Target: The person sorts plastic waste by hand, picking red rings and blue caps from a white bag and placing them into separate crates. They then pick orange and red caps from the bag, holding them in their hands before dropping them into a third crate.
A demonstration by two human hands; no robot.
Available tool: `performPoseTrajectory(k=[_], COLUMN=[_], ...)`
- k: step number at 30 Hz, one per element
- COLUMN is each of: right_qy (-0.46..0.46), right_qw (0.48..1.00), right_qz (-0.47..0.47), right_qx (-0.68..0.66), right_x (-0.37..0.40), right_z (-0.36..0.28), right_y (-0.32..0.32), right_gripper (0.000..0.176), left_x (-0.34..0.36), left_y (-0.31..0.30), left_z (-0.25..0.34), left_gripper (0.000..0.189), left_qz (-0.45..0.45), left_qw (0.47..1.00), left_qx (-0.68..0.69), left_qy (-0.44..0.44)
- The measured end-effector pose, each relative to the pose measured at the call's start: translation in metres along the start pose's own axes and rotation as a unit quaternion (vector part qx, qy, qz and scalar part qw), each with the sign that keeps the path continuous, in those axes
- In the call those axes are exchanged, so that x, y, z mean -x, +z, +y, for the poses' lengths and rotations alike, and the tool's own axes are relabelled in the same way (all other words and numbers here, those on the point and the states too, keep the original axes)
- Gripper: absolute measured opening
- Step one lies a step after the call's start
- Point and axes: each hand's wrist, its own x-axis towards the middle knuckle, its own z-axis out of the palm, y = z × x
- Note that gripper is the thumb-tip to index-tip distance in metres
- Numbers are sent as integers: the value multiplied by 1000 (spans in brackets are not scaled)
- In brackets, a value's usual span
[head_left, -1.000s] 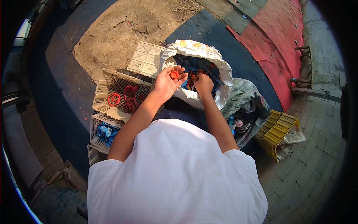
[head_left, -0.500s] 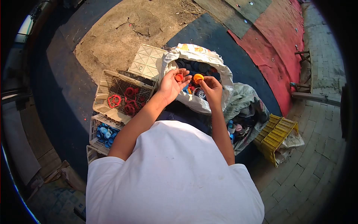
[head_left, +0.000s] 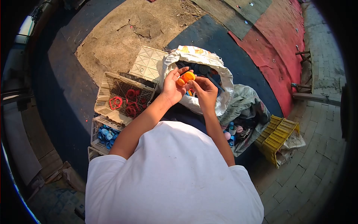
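My left hand is palm up over the left side of a white sack, its fingers curled round orange caps. One orange cap rests at its palm. My right hand pinches a yellow-orange cap just beside it, and the two hands nearly touch. Dark, blue and orange plastic pieces lie inside the sack below the hands. Whether a red cap is still in the left hand is too small to tell.
To the left, a beige crate holds red plastic pieces, and a white crate holds blue caps. A beige lid-like crate lies behind. At right are a grey-green sack and a yellow crate.
My right hand has moved left with the yellow-orange cap, bringing it to my left hand. The left hand's fingers have curled in, and an orange cap now shows at its palm.
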Motion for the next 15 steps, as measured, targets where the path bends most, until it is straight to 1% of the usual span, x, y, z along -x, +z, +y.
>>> performPoseTrajectory(k=[1,4,5,6,8,11,12,13,14,15], right_qy=[-5,-61,-80,-81,-149,-132,-130,-65,-1,4], right_qw=[1000,992,988,979,949,978,986,995,998,994], right_qz=[4,-5,-22,-45,-79,17,23,43,64,82], right_qx=[-12,106,130,183,265,158,99,60,22,73], right_x=[0,-1,-2,0,0,0,-5,-10,-17,-22], right_z=[-2,1,4,-7,-13,-6,0,5,10,18], right_y=[3,7,9,14,19,18,10,-9,-30,-43], right_gripper=[17,17,18,20,26,31,29,25,20,19], left_x=[1,6,7,7,5,0,1,-1,-3,-4], left_y=[1,8,9,8,4,-4,-7,-12,-13,-14], left_z=[2,4,5,5,4,7,9,10,13,14], left_gripper=[41,43,44,44,45,37,36,32,33,33], left_qz=[-6,-23,-29,-43,-70,-32,-14,-45,-45,-45], left_qw=[1000,999,999,997,993,993,993,992,992,992], left_qx=[5,32,43,61,96,107,112,114,113,112], left_qy=[1,-2,-4,-3,-1,29,37,43,45,43])
